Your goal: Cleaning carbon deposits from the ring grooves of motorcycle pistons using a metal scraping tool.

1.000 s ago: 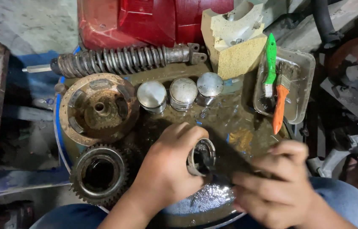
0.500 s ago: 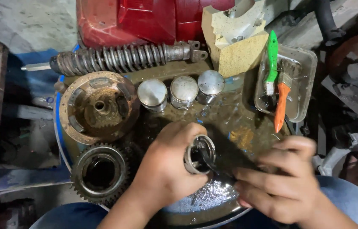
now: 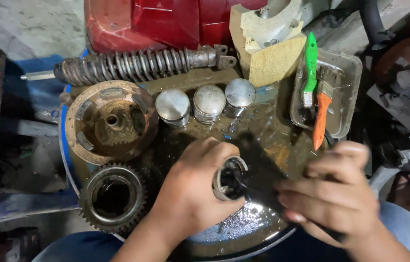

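Clearly mid-job, the left hand (image 3: 193,194) is clamped round a hollow piston (image 3: 230,178) over the oily drum top (image 3: 268,140); the right hand (image 3: 338,194) pinches a dark tool into its open end — three pistons (image 3: 207,104) stand upright behind, seemingly done.

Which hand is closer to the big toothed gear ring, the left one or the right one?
Left. The left hand holds a small metal ring just right of the toothed gear ring. The right hand is farther right, beyond the small ring.
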